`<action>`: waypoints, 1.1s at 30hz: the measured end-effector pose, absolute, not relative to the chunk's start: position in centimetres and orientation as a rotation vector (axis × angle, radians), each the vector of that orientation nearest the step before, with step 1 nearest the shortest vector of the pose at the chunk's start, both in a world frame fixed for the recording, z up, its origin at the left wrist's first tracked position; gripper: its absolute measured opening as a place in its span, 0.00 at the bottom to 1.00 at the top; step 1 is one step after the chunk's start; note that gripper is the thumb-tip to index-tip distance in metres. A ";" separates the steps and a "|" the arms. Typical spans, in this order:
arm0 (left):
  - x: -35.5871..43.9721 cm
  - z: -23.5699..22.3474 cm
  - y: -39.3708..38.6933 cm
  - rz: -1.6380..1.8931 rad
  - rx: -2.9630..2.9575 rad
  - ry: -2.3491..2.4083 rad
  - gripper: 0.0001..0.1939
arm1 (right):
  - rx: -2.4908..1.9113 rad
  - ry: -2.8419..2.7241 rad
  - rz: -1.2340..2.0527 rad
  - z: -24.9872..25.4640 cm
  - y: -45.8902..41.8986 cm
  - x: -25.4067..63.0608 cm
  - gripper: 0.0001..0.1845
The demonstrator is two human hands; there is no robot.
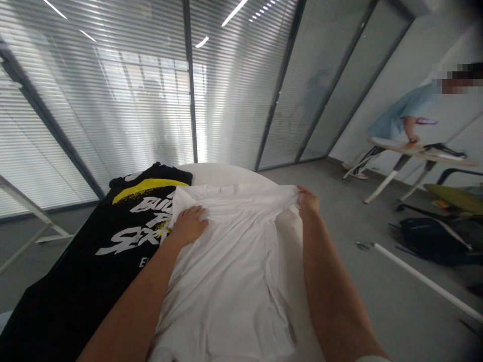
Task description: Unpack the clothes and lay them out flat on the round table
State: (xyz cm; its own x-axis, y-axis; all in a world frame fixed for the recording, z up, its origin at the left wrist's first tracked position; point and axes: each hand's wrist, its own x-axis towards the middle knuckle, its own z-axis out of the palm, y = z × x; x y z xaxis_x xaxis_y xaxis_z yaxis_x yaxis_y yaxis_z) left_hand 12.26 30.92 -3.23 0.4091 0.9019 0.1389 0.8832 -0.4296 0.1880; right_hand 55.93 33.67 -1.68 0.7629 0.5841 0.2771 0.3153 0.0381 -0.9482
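grey floor (392, 311), probably a backpack (433, 241) (contents hidden); hands (188, 226) (308, 201) on white t-shirt (226, 281)

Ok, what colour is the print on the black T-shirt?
White lettering with a yellow brush stroke, clearest in the head view.

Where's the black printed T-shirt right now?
In the head view, the black T-shirt lies spread on the left side of the white table, directly beside the white T-shirt under the person's left hand.
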 end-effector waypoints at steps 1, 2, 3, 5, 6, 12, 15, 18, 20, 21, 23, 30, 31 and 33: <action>12.2 -3.3 31.0 0.332 2.566 1.627 0.27 | -1.602 -0.752 0.224 -1.5 33.7 55.8 0.23; 12.2 -3.3 31.0 0.329 2.567 1.626 0.27 | -1.617 -0.745 0.230 -1.3 33.6 55.5 0.23; 12.2 -3.3 31.0 0.326 2.568 1.626 0.27 | -1.624 -0.749 0.244 -1.0 33.6 55.1 0.23; 12.3 -3.2 30.9 0.317 2.568 1.626 0.27 | -1.634 -0.823 0.277 -0.2 33.4 54.2 0.25; 12.3 -3.2 30.8 0.313 2.565 1.629 0.27 | -1.635 -0.885 0.291 0.2 33.3 53.6 0.26; 12.3 -2.8 30.5 0.303 2.556 1.627 0.28 | -1.650 -1.352 0.185 2.7 33.3 50.2 0.29; 12.3 -2.8 30.6 0.304 2.567 1.615 0.28 | -1.662 -1.540 0.149 3.6 33.3 48.3 0.30; 12.3 -2.9 30.6 0.307 2.568 1.618 0.28 | -1.651 -1.781 0.209 3.8 33.2 46.8 0.31; 12.3 -3.0 30.6 0.307 2.561 1.626 0.28 | -1.651 -1.917 0.303 3.7 33.0 46.4 0.34; 12.3 -3.0 30.6 0.304 2.559 1.628 0.28 | -1.646 -1.967 0.374 3.6 32.9 46.4 0.36; 12.3 -3.0 30.7 0.293 2.560 1.625 0.28 | -1.617 -2.015 0.512 3.3 32.8 46.6 0.40; 12.3 -2.9 30.7 0.292 2.575 1.626 0.27 | -1.648 -1.706 0.333 3.6 33.5 47.5 0.31; 12.3 -2.9 30.7 0.296 2.575 1.623 0.27 | -1.638 -1.671 0.348 3.8 33.5 47.5 0.31; 12.3 -2.9 30.7 0.306 2.577 1.616 0.27 | -1.586 -1.675 0.508 4.1 33.1 47.4 0.30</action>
State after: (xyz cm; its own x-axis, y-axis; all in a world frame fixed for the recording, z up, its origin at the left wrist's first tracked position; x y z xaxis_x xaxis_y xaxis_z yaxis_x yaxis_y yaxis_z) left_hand 12.33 30.65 -2.92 0.4218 0.8982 0.1237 0.8813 -0.4382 0.1769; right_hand 47.36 33.14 4.05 0.0607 0.9659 0.2516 0.6637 0.1492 -0.7330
